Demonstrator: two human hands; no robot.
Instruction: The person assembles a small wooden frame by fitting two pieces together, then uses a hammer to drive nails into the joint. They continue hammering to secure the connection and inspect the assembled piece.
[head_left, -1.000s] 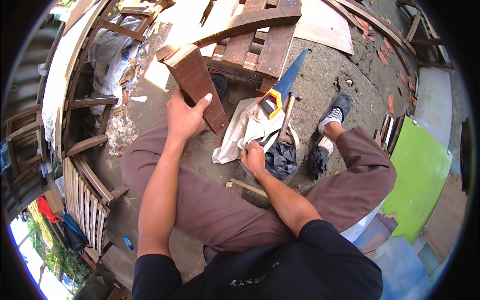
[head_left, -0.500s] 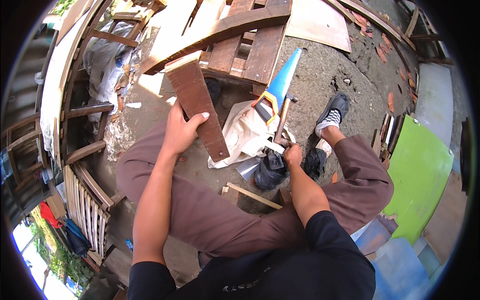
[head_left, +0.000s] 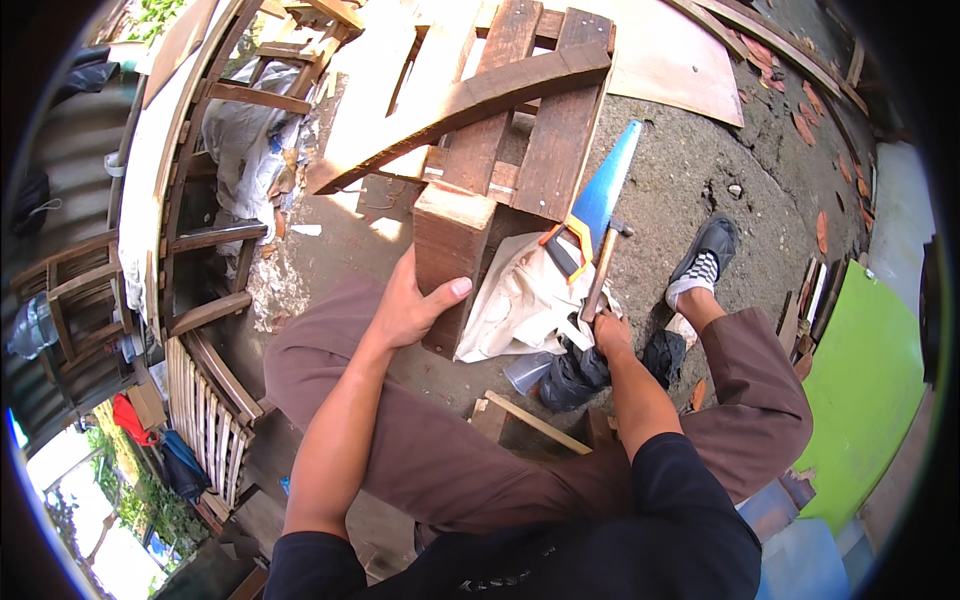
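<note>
Two hands work beside the wooden pallet (head_left: 520, 120). The left hand (head_left: 410, 305) wraps its fingers around the near end of a brown wooden plank (head_left: 450, 265) leaning against the pallet. The right hand (head_left: 608, 335) closes around a hammer (head_left: 600, 270) handle, just right of the plank, beside a blue handsaw (head_left: 598, 200).

The wooden block (head_left: 452, 262) stands on the ground between the person's knees, its far end against the pallet (head_left: 520, 110). Right of the block lies a cloth sack (head_left: 520, 300), with the handsaw (head_left: 598, 200) and hammer (head_left: 600, 272) on it. A wood strip (head_left: 535, 422) lies nearer than the block. The chair frames (head_left: 200, 250) stand left of it.
</note>
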